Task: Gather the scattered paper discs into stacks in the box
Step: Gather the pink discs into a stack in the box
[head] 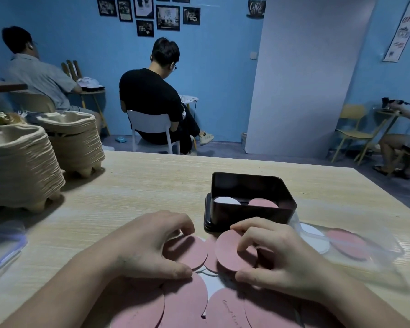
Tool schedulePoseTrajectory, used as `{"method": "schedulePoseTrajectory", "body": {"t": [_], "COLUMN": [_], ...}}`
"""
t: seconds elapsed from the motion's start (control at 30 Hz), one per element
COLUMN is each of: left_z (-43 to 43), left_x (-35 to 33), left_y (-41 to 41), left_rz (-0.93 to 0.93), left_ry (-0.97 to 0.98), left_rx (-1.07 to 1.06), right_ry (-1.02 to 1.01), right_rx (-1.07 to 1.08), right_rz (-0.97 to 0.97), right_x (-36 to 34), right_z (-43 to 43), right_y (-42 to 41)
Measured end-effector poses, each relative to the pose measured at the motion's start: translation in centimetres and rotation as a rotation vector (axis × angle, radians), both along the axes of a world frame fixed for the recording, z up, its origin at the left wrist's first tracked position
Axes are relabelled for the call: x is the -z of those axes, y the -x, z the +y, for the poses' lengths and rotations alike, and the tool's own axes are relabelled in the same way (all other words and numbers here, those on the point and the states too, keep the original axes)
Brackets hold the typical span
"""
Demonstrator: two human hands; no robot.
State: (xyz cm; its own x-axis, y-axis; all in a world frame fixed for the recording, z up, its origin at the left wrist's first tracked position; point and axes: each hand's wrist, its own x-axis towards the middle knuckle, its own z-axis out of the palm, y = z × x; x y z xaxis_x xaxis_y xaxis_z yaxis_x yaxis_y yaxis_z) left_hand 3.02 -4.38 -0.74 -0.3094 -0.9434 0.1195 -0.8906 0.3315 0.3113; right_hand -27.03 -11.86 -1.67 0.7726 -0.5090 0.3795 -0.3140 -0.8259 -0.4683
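Just short of the black box (246, 215), each hand pinches a pink paper disc by its rim: the left hand (145, 245) holds one disc (187, 253), the right hand (282, 256) another (227, 252). Loose discs (187, 301) overlap underneath. Lifting may drag neighbours along, since the edges interleave, or crease the thin paper.

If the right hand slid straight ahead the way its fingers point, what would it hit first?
Probably the near wall of the black rectangular plastic box, just beyond the right hand. The round pink paper disc it grips might touch first; depth is unclear.
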Motion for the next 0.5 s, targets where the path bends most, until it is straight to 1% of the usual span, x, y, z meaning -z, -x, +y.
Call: {"method": "schedulePoseTrajectory", "body": {"t": [0.13,0.27,0.33,0.5], "left_z": [-0.2,-0.3,-0.3,-0.2], "left_x": [0.3,0.5,0.3,0.1], "left_y": [-0.4,0.0,0.3,0.2], "left_rz": [0.05,0.049,0.074,0.228], "left_ry": [-0.04,-0.026,-0.004,0.118], "left_rx": [-0.026,-0.015,-0.008,0.039], "right_ry": [0.007,-0.004,0.004,0.057], "right_rx": [-0.006,0.007,0.002,0.034], "right_rz": [0.034,0.042,0.04,-0.006], "right_x": [0.2,0.3,0.2,0.1], "right_z": [0.2,0.0,0.0,0.0], "right_y": [-0.7,-1.2,-1.2,-0.7]}}
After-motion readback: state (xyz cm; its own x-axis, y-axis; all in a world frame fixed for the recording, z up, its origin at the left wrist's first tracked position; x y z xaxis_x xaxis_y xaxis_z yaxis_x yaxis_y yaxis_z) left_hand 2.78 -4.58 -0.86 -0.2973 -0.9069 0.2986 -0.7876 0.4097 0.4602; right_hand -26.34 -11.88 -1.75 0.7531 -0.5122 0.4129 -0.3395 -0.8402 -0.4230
